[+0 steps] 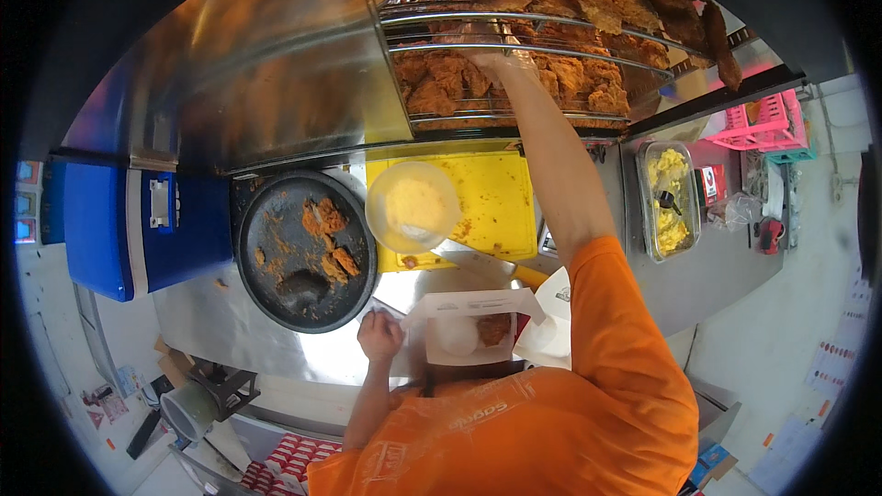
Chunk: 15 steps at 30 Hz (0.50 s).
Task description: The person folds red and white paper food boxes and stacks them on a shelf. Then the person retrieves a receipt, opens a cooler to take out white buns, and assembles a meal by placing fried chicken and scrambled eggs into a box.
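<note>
My right hand (492, 48) reaches up between the metal rack bars (533, 50) of a warmer, among pieces of fried chicken (441, 83). Clear plastic seems to cover it, and its fingers are partly hidden by the bars. Low on the left, my left hand (379, 335) is closed beside the dark round pan (266, 298), close to an open white paper food box (469, 301); what it grips cannot be made out. Inside the box lie a white rounded mound (456, 336) and a brown fried piece (493, 329). Chicken scraps (323, 218) lie in the pan.
On a yellow cutting board (501, 193) stand a translucent bowl (412, 207) and a knife (482, 264) with a yellow handle. A clear tub (669, 197) of yellow food is at right. Left is a blue cooler box (101, 230). Another white box (548, 326) sits by my body.
</note>
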### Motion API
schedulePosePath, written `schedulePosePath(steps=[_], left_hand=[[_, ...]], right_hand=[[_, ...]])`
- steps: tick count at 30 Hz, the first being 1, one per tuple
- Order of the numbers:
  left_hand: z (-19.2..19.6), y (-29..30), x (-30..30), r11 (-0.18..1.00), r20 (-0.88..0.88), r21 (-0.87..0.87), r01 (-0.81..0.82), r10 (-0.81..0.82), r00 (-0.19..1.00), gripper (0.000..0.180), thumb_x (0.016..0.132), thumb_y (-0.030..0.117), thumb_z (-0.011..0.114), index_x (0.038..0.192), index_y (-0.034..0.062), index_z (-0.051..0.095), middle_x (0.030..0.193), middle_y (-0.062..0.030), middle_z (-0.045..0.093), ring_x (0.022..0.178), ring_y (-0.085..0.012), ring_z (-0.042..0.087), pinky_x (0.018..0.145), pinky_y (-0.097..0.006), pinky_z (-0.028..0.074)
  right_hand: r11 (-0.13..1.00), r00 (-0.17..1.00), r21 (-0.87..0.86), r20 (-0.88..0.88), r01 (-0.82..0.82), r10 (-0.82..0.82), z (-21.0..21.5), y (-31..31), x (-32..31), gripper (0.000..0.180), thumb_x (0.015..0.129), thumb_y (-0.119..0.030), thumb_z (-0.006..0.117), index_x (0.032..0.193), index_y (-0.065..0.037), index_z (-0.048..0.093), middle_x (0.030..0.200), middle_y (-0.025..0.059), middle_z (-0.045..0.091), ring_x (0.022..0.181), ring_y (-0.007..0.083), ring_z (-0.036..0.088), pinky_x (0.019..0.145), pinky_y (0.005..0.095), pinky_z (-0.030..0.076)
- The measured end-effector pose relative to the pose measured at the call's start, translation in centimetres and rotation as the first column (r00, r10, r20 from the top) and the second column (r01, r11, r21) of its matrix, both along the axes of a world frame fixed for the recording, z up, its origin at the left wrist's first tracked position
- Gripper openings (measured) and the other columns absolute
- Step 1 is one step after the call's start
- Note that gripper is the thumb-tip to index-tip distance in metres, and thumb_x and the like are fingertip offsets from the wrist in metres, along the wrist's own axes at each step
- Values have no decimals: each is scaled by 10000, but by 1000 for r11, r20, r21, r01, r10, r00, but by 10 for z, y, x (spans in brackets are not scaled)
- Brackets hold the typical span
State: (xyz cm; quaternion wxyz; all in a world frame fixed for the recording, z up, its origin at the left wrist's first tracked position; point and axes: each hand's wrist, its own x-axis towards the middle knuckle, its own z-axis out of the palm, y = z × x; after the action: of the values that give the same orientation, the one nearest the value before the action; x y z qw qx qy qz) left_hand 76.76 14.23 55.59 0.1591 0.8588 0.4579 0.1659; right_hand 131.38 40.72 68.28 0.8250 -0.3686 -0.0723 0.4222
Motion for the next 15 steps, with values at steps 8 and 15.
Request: schedulePosePath(steps=[8,15], left_hand=[[-1,5,2,998,9,-46,40,-39,999,74,709,126,597,764,86,569,749,-116,533,675,-335,572,588,-446,482],[2,-2,-1,998,-1,-62,14,-14,1000,78,693,130,591,760,98,567,746,-108,530,663,-325,565,588,-436,481]], right_hand=[[996,987,-48,147,72,-65,6,-31,28,535,1021,-457,341,1332,-67,534,1375,195,543,1275,351,515,1062,517,446],[534,-263,-679,468,504,843,104,-91,-48,644,1001,-566,298,1443,-118,433,1469,157,444,1362,343,422,1140,474,330]])
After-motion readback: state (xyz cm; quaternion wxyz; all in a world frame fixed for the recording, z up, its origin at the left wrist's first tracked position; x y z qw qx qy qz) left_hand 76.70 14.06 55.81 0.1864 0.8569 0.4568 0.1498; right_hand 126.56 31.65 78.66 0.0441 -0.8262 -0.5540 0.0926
